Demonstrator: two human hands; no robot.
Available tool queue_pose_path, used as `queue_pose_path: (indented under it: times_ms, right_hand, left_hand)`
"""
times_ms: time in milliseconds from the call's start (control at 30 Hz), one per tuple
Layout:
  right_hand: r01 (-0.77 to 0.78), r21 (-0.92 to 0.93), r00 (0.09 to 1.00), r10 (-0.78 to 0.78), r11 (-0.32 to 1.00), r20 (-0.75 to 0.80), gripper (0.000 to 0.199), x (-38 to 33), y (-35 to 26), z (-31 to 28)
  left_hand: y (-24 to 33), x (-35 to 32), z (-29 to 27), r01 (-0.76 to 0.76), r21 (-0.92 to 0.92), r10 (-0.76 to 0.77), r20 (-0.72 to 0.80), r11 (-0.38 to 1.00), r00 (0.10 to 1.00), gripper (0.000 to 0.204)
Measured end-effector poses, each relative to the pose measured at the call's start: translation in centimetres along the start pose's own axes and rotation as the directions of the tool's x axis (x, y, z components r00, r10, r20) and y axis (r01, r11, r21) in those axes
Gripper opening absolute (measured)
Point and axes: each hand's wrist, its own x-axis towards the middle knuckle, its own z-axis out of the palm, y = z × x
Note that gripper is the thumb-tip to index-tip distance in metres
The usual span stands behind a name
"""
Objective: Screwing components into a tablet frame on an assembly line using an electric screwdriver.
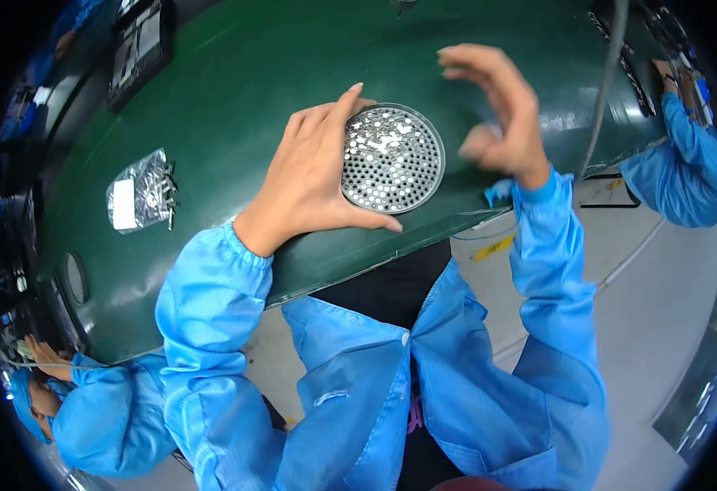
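My left hand (313, 164) grips a round, clear-rimmed dish (429, 173) by its left side, with the thumb along the near edge and the fingers round the far edge. The dish has a dark plate full of small round holes. Small shiny metal pieces (384, 139) lie heaped over its far half, and many holes nearer me look filled with bright pieces. Just right of the dish, my right hand (501, 114) hovers with thumb and fingers curved apart. It is partly smeared by motion, and nothing shows between its fingers.
On the green table (236, 106), left of my hand, lies a clear bag (141, 192) of small metal pins. Farther left are a dark round disc (75, 277) and a black tray (141, 49). A cable (608, 82) hangs at right. Co-workers in blue sit at both sides.
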Motion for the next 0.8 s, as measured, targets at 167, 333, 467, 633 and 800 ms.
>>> queue_pose_path:
  times_ms: [167,333,467,633,800]
  right_hand:
    - [0.045,-0.224,0.945,0.031,0.974,0.325,0.116,0.0,-4.1,4.6]
    - [0.028,-0.25,0.909,0.08,0.968,0.41,0.12,0.6,-4.1,5.5]
    - [-0.003,-0.27,0.917,0.11,0.963,0.384,0.117,0.2,-4.2,5.5]
    - [0.089,-0.355,0.958,0.019,0.931,0.288,0.112,0.2,-4.5,5.9]
    - [0.124,-0.438,0.968,-0.011,0.89,0.251,0.11,0.5,-4.5,6.1]
  left_hand:
    - [-2.8,-1.2,-2.2,-0.083,0.045,0.08,0.07,0.995,0.994,0.155]
    - [-4.5,-2.8,-4.0,-0.031,-0.053,0.026,-0.08,0.998,0.996,0.144]
    - [-4.4,-2.5,-3.7,-0.069,0.004,0.069,-0.081,0.998,0.994,0.136]
    - [-4.7,-2.9,-3.5,-0.032,0.021,0.034,-0.054,0.999,0.998,0.138]
    - [-4.4,-2.8,-3.3,-0.089,0.025,0.091,-0.107,0.996,0.99,0.121]
